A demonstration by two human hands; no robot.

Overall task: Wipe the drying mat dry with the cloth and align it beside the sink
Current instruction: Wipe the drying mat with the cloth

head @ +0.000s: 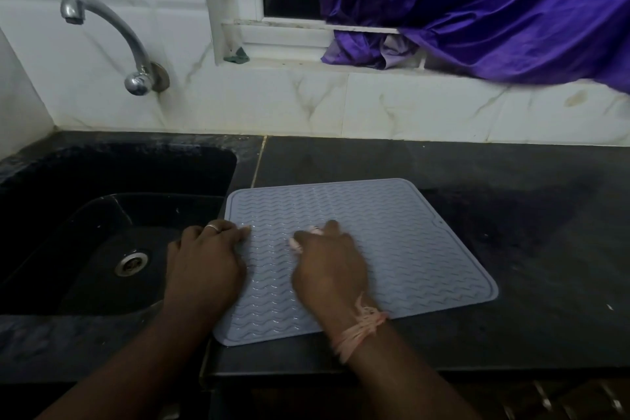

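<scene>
Okay, left hand (208,256) flat-fingered pins floppy, grippy drying mat (392,249) at 9 o'clock edge; right hand (329,259) fingers bunch cloth (300,242); I'd grab corners.

The right hand (329,261) is blurring and covering most of the cloth (315,231) on the drying mat (392,249).

One mat (358,249) on one desk (511,215); one sink (102,232); one tap (112,41); one curtain (477,3); my two hands, left (204,259) and right (327,266); one ring (213,228).
</scene>
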